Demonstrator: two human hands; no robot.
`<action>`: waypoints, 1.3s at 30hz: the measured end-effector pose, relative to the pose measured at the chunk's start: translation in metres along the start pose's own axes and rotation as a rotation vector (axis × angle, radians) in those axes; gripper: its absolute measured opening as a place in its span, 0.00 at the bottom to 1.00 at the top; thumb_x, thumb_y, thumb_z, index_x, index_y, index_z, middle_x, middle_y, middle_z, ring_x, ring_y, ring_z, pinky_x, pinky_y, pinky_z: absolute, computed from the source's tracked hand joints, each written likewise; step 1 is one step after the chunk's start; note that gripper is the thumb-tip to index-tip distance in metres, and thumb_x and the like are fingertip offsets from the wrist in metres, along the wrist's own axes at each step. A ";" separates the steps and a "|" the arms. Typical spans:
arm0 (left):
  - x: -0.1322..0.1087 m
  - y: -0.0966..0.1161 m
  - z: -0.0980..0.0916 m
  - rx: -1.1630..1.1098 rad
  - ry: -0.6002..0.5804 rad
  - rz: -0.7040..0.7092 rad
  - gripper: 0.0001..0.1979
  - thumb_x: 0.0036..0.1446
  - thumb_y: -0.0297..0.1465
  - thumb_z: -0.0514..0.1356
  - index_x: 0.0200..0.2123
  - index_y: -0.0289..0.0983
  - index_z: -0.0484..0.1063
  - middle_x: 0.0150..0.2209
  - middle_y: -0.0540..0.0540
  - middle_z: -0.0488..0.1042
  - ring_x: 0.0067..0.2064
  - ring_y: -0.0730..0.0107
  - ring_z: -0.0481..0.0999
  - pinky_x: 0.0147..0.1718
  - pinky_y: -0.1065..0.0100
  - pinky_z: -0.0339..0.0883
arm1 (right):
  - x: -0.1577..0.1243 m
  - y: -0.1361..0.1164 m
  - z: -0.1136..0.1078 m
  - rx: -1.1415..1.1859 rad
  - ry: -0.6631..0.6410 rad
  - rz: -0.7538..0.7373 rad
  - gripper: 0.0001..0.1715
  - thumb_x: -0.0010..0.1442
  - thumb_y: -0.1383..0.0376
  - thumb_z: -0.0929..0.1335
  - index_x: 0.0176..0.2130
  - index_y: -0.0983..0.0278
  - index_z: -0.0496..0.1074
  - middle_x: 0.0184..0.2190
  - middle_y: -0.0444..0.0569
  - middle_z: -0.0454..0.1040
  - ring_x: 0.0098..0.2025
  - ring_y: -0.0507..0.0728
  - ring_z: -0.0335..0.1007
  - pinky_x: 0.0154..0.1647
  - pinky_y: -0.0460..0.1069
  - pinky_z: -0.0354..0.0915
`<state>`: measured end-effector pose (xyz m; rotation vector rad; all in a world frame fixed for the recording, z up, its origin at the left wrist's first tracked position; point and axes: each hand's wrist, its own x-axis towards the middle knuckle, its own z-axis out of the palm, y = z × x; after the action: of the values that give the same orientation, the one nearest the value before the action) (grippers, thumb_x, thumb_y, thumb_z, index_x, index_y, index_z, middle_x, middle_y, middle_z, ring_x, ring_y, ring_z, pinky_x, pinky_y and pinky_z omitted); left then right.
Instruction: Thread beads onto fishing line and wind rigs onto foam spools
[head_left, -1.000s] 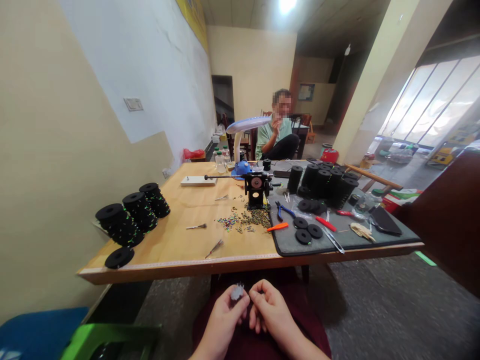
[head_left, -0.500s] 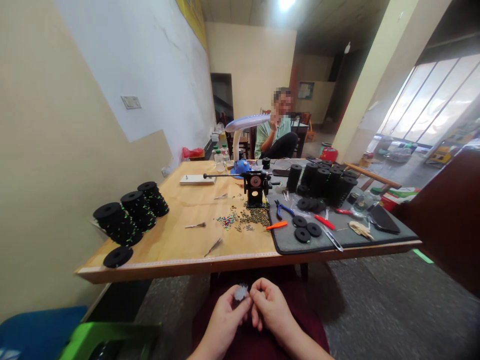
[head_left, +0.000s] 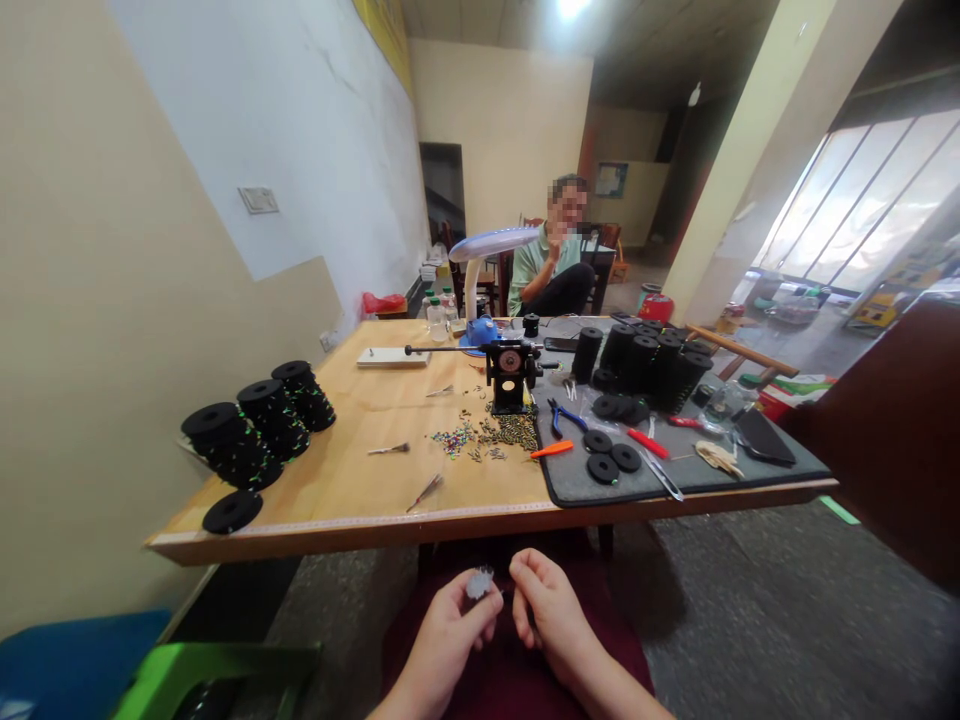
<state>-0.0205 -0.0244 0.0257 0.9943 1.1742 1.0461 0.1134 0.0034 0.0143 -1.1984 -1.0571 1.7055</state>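
Observation:
My left hand (head_left: 463, 622) is closed around a small silvery-grey bundle with thin ends sticking out (head_left: 478, 583); its exact kind is too small to make out. Close by on the right, my right hand (head_left: 546, 605) has thumb and forefinger pinched together, and whatever lies between those fingertips is too small to see. A narrow gap separates the two hands. Both are held over my lap, in front of the wooden table (head_left: 315, 500). Small multicoloured beads (head_left: 452, 440) and brassy bits (head_left: 514, 432) are spread on the tabletop beyond them.
A black hand-cranked winder (head_left: 508, 375) stands mid-table before a blue lamp (head_left: 480, 332). Black spools (head_left: 217, 445) stand left; more spools (head_left: 643, 362), pliers (head_left: 568, 415) and an orange-handled tool (head_left: 553, 449) lie on the grey mat (head_left: 697, 480). Across the table sits a person (head_left: 551, 265).
My right hand has drawn away from my left, opening a gap between them. The left still holds the silvery bundle. The seated person's raised hand has moved slightly.

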 end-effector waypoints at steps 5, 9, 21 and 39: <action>0.001 -0.005 -0.001 -0.081 0.015 -0.009 0.08 0.48 0.33 0.63 0.23 0.36 0.67 0.18 0.55 0.62 0.20 0.76 0.57 0.21 0.73 0.51 | 0.000 0.002 0.000 -0.069 0.006 -0.030 0.27 0.51 0.41 0.63 0.29 0.62 0.59 0.06 0.32 0.59 0.07 0.45 0.44 0.09 0.40 0.39; 0.003 -0.001 0.000 -0.012 0.070 0.027 0.09 0.44 0.33 0.65 0.21 0.36 0.70 0.19 0.52 0.67 0.24 0.73 0.63 0.25 0.72 0.57 | 0.000 0.004 0.002 -0.110 -0.048 -0.053 0.26 0.52 0.41 0.63 0.30 0.61 0.58 0.07 0.32 0.59 0.08 0.45 0.45 0.10 0.41 0.41; -0.002 0.015 -0.018 0.166 -0.001 0.056 0.13 0.41 0.38 0.68 0.20 0.34 0.73 0.20 0.50 0.68 0.26 0.70 0.64 0.27 0.71 0.57 | -0.013 -0.018 -0.010 -0.484 -0.254 -0.171 0.05 0.55 0.68 0.65 0.27 0.64 0.67 0.14 0.38 0.66 0.16 0.48 0.59 0.21 0.42 0.53; -0.010 0.073 -0.018 -0.698 -0.272 -0.348 0.18 0.39 0.31 0.72 0.26 0.34 0.65 0.17 0.62 0.44 0.16 0.88 0.39 0.14 0.80 0.35 | 0.003 -0.008 -0.045 -0.539 -0.253 -0.503 0.14 0.62 0.59 0.63 0.30 0.64 0.69 0.22 0.44 0.72 0.31 0.54 0.67 0.40 0.49 0.61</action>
<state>-0.0469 -0.0163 0.0968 0.3471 0.6437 0.9035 0.1569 0.0172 0.0117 -0.9175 -1.8777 1.2276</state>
